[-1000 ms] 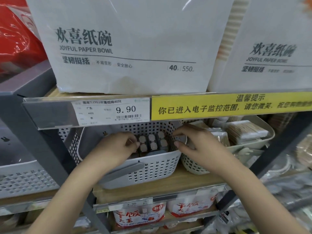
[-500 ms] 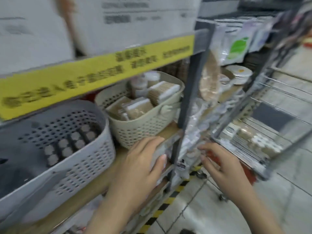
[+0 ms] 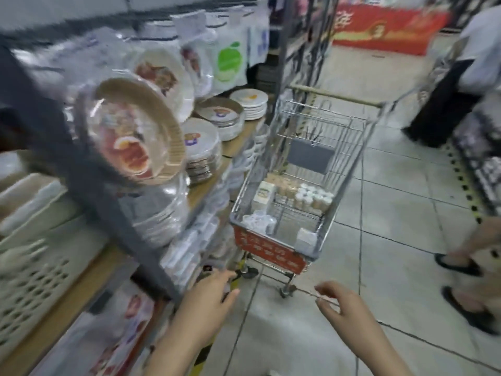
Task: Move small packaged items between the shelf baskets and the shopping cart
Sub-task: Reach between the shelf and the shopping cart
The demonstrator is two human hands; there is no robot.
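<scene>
Nearest the camera, both hands reach forward low over the tiled floor. The left hand has loosely spread fingers and holds nothing that can be made out, close beside the shelf edge. The right hand pinches something thin and pale between thumb and fingertips; blur hides what it is. At the left edge sits a white perforated basket on the shelf. Farther ahead stands the shopping cart, small packaged items lying in its bed. Beyond, wrapped paper plates fill the shelving.
</scene>
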